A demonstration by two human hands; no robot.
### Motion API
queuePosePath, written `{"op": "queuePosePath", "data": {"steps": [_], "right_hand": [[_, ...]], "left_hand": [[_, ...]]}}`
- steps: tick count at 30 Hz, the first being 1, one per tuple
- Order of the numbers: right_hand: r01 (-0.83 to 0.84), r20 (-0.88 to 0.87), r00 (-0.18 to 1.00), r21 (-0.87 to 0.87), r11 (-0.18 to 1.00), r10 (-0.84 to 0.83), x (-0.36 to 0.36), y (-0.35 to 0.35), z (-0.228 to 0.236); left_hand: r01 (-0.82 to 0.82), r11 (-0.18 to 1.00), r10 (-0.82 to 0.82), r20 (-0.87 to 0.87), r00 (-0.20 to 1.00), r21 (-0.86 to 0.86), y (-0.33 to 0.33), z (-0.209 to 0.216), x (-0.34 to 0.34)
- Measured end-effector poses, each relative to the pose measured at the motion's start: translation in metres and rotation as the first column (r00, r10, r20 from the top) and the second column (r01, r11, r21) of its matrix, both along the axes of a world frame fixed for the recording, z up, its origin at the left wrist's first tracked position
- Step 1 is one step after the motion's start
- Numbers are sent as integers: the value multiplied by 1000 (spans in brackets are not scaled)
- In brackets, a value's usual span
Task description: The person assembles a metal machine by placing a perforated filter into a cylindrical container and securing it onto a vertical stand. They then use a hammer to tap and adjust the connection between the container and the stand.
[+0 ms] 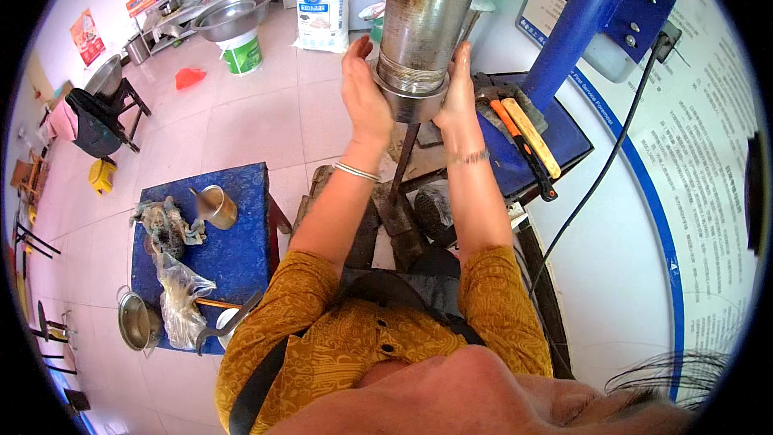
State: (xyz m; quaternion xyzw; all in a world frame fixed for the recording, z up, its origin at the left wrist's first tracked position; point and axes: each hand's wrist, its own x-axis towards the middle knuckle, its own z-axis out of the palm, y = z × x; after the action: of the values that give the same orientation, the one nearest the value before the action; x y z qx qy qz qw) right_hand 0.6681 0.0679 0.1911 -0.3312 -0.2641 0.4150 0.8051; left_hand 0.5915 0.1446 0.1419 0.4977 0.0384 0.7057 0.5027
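We've got L hand (368, 101) & R hand (456, 97) clasping the shiny silver steel ring (415, 105) btwn palms, neither nearer, at lower end of worn grey metal tube (423, 28); its long axis runs ~top-to-bottom in view.

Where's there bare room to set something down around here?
Left blue table: bare between the cup and orange stick, right of the plastic bag. Crowded: its left side, with bag and grey bundle; and between left hand and right hand, around the metal tube.
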Motion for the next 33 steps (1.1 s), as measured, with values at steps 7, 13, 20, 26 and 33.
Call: {"op": "queuePosePath", "data": {"steps": [7, 13, 20, 26, 33], "right_hand": [[408, 413, 731, 375, 833, -544, -29, -22, -57], [131, 128, 978, 243, 961, -166, -5, 2, -18], [-130, 50, 991, 196, 972, 122, 25, 21, -10], [20, 137, 990, 137, 990, -39, 21, 10, -21], [-346, -97, 928, 136, 928, 360, 37, 46, -14]], "left_hand": [[620, 675, -461, 429, 777, -400, -2, 10, -3], [-266, 950, 282, -89, 955, 161, -32, -1, -1], [-566, 661, 720, -204, 663, 493, -60, -11, -1], [60, 998, -59, 59, 997, -16, -36, 0, -5], [-250, 942, 282, -123, 951, 222, -46, -16, -7]]}}
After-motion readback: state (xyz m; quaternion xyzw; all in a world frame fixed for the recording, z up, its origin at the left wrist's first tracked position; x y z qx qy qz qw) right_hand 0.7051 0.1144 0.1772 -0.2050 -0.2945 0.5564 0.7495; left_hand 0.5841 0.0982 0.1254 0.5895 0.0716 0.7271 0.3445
